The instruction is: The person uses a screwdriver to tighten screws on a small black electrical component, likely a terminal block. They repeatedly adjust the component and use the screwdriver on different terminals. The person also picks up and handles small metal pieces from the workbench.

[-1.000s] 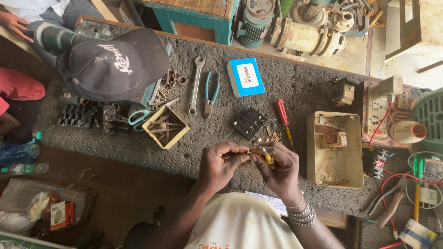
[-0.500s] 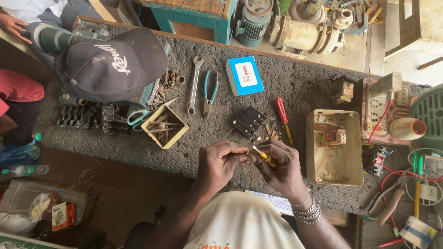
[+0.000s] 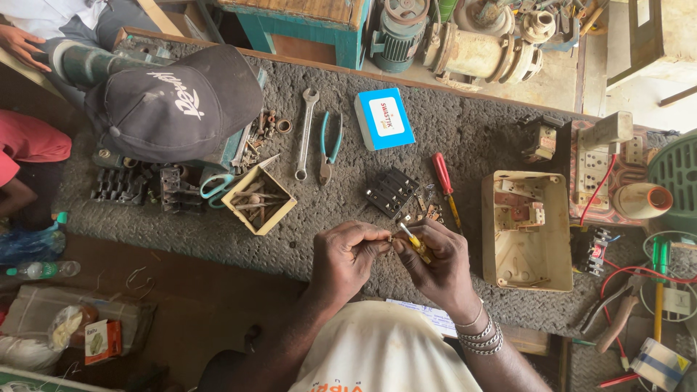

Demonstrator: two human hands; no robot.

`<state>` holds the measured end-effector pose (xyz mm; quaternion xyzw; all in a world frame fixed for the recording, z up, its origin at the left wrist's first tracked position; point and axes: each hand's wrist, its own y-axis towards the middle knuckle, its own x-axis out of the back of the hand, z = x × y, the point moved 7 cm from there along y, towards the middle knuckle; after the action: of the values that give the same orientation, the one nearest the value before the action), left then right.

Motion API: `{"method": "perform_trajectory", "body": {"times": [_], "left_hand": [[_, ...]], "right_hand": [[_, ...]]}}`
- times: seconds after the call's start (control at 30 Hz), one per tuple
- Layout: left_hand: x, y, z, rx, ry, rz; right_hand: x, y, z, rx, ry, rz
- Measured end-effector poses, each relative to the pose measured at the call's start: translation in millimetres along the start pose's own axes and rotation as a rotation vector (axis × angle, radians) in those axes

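Right hand closed around a small yellow-handled screwdriver, held like a pen, its tip angled toward the left hand. Left fingers pinched shut on a small part; too tiny and too hidden to say what it is. Both hands meet just above the near edge of the grey mat, close to the body, which likely steadies fine work. Just beyond the knuckles lies a black switch block, with a red screwdriver beside it, both within easy reach. To the right, an opened beige switch box lies face up, its insides showing. Left of the hands, a small open cardboard box holds screws and bits, keeping loose pieces together. Farther back: a spanner, blue-handled pliers, a blue and white carton. A dark cap sits at the far left corner.
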<state>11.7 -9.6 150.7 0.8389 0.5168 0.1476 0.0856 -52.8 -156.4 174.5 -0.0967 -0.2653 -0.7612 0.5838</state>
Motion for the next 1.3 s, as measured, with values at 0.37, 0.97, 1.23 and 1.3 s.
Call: {"method": "perform_trajectory", "body": {"times": [0.37, 0.97, 1.23, 1.3], "left_hand": [[-2, 0, -7, -0.074, 0.141, 0.006], [-4, -2, 19, 0.088, -0.021, 0.026], [-20, -15, 69, 0.391, -0.437, 0.130], [-20, -19, 76, 0.397, -0.452, 0.144]], "right_hand": [[-6, 4, -5, -0.002, -0.035, 0.055], [-9, -7, -28, -0.026, 0.152, -0.090], [-15, -9, -32, -0.005, 0.212, -0.015], [-17, -10, -38, -0.032, 0.186, 0.010]]}}
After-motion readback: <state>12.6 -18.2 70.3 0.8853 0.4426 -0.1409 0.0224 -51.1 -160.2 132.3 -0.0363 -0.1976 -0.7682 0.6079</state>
